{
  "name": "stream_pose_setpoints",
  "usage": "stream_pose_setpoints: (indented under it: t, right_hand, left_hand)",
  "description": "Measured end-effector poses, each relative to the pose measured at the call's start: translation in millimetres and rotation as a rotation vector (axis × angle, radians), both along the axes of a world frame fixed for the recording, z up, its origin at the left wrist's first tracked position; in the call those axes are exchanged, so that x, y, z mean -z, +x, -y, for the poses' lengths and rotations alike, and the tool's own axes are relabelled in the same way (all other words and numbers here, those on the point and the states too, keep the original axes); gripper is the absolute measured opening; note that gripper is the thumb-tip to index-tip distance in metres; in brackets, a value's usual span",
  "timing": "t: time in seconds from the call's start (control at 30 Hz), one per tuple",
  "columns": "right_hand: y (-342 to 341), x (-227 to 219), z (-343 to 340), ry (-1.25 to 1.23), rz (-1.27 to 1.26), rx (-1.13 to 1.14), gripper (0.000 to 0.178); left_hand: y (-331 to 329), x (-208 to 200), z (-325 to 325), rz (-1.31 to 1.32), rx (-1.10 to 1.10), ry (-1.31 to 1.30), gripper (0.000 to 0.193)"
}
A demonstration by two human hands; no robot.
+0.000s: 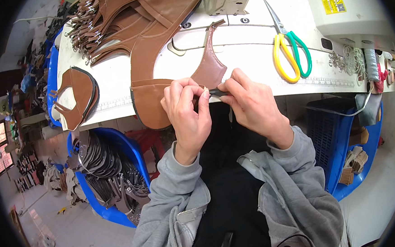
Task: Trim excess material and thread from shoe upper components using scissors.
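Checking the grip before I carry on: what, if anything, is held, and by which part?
A small dark piece: the right hand pinches its right end, and the left hand seems to pinch its left end; exactly what it is cannot be told.

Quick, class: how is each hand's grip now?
Left hand: closed; what it pinches cannot be told.
Right hand: closed, holding a small, slim black item.

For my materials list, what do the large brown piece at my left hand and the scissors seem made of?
Brown piece: probably leather or faux leather, smooth with a soft sheen.
Scissors: likely steel blades, from their metallic shine; glossy yellow and green handles, perhaps plastic.
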State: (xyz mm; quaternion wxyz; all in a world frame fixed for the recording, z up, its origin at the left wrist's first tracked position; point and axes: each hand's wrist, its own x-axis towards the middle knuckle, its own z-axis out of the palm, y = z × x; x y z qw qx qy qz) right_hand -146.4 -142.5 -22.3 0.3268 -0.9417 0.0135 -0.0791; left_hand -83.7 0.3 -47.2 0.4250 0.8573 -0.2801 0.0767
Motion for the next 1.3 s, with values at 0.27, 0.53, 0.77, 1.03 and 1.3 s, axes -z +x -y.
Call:
stream_pose_setpoints:
  t: [0.27,0.53,0.77,1.03,1.3]
  right_hand:
    - [0.9,3.6,1.3,-0.042,0.022,-0.049,0.016]
    - [-7.4,-1.7,12.3,0.028,0.01,0.023,0.022]
    - [-13.7,7.0,11.0,0.21,0.112,0.088,0.043]
    - [-8.4,16.0,3.0,-0.014,0.207,0.007,0.053]
    - [-36.2,15.0,48.9,-0.123,0.312,0.281,0.036]
  left_hand:
    - [0.4,-3.7,-3.8,-0.155,0.071,-0.104,0.009]
    - [1.9,-14.5,-15.0,-0.187,0.119,-0.192,0.011]
    - [-4.0,-9.2,-15.3,0.075,0.194,0.062,0.036]
    - [-2.7,1.5,-18.8,0.213,0.256,0.177,0.048]
    - [0.6,-12.3,-17.6,0.403,0.273,0.36,0.047]
